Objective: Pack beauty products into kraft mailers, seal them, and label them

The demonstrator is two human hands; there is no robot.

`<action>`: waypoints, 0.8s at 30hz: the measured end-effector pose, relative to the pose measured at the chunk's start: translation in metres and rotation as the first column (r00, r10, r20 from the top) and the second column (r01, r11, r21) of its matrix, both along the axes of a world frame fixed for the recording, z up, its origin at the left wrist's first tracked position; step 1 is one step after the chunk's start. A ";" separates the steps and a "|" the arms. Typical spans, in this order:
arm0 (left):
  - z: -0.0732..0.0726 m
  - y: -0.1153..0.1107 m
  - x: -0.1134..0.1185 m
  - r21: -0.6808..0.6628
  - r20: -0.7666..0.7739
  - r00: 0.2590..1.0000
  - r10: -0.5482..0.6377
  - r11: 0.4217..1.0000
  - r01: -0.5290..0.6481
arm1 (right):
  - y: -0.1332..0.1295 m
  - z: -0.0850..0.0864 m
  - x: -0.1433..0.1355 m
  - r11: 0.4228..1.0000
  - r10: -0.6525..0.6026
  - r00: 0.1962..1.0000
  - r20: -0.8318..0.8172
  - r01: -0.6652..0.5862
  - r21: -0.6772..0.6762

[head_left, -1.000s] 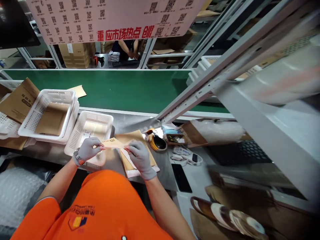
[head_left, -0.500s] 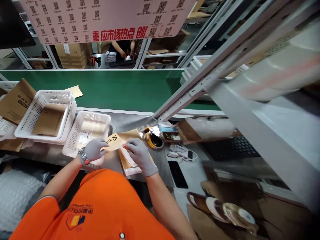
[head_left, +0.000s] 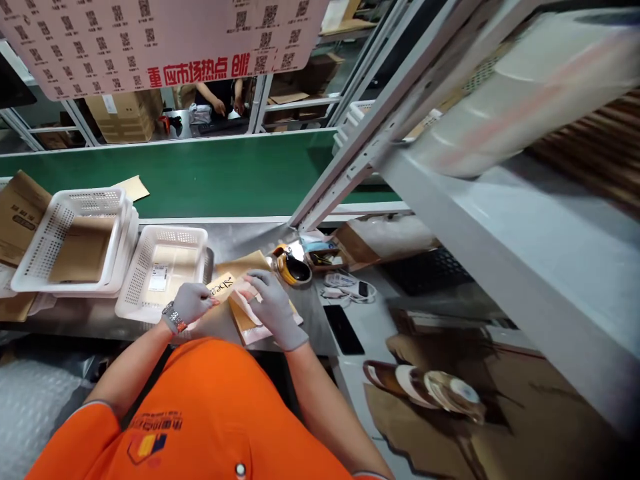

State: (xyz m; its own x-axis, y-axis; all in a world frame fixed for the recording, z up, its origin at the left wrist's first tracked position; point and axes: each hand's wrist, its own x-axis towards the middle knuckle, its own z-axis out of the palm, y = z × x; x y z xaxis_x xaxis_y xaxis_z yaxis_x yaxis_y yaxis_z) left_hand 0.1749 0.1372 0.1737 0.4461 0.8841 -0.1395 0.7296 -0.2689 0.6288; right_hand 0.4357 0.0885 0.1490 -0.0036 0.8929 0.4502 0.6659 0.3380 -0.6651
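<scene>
My left hand (head_left: 193, 303), in a grey glove with a wristwatch, pinches the left end of a small tan printed envelope (head_left: 223, 286). On the envelope's right end my gloved right hand (head_left: 267, 303) grips it as well, pressing over a stack of brown and pink mailers (head_left: 250, 319) lying on the steel worktable (head_left: 100, 319). A white perforated basket (head_left: 161, 277) with a labelled packet inside stands just left of my hands.
A second white basket (head_left: 70, 240) holds flat cardboard at the left. A yellow tape dispenser (head_left: 291, 267), scanners (head_left: 350, 288), a black phone (head_left: 344, 329) and a keyboard (head_left: 425, 270) lie to the right. Behind runs a green conveyor belt (head_left: 210, 173); a slanted metal rack (head_left: 450, 180) looms right. Another person's hands (head_left: 225, 103) work beyond.
The envelope has been turned and lowered toward the mailer stack, with both hands closer together. My view has shifted right and down.
</scene>
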 end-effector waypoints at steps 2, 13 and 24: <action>-0.006 0.001 0.005 -0.052 0.055 0.996 0.074 0.996 -0.071 | -0.009 -0.005 -0.008 0.993 -0.120 0.980 -0.160 0.115 -0.040; -0.025 -0.008 0.028 -0.039 0.098 0.966 0.239 0.971 -0.236 | -0.026 -0.070 -0.030 0.884 -0.225 0.716 -0.660 -0.135 -0.448; -0.036 0.002 0.031 0.226 -0.065 0.973 0.223 0.953 -0.204 | -0.009 -0.158 0.031 0.722 -0.316 0.925 0.210 0.378 -0.579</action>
